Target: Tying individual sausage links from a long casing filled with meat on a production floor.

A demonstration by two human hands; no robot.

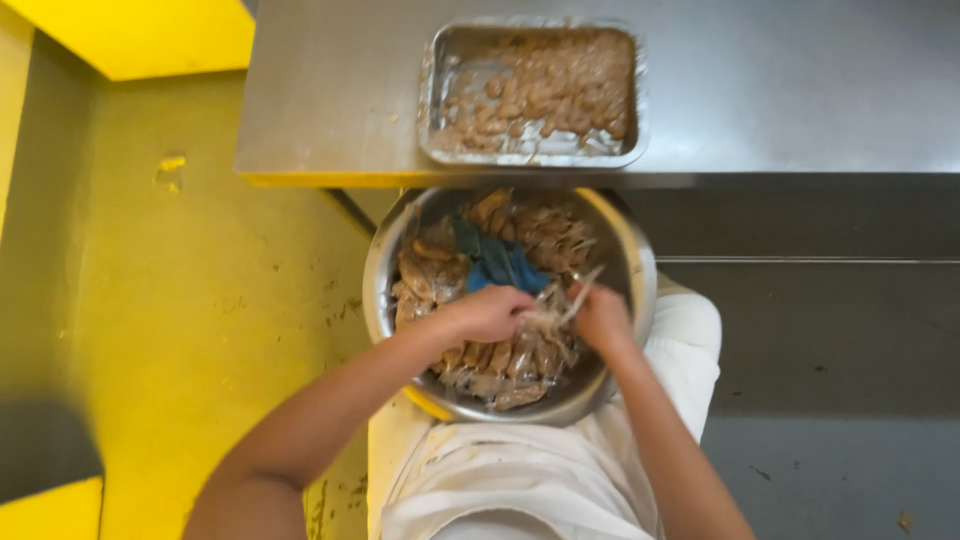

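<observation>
A round metal bowl point(636, 262) rests on my lap, filled with several small clear plastic packets of brown food point(508, 362) and a blue piece of plastic point(497, 263). My left hand point(488, 312) and my right hand point(601, 314) meet over the bowl's middle. Both pinch one small clear packet point(548, 318) between them, its twisted plastic end sticking up toward the right. On the steel table above the bowl stands a rectangular foil tray point(437, 70), partly filled with brown lumpy food point(560, 85).
The steel table point(780, 90) spans the top of the view, its front edge just above the bowl. A yellow floor point(200, 300) lies to the left, a grey floor point(830, 380) to the right. White clothing point(520, 480) covers my lap below the bowl.
</observation>
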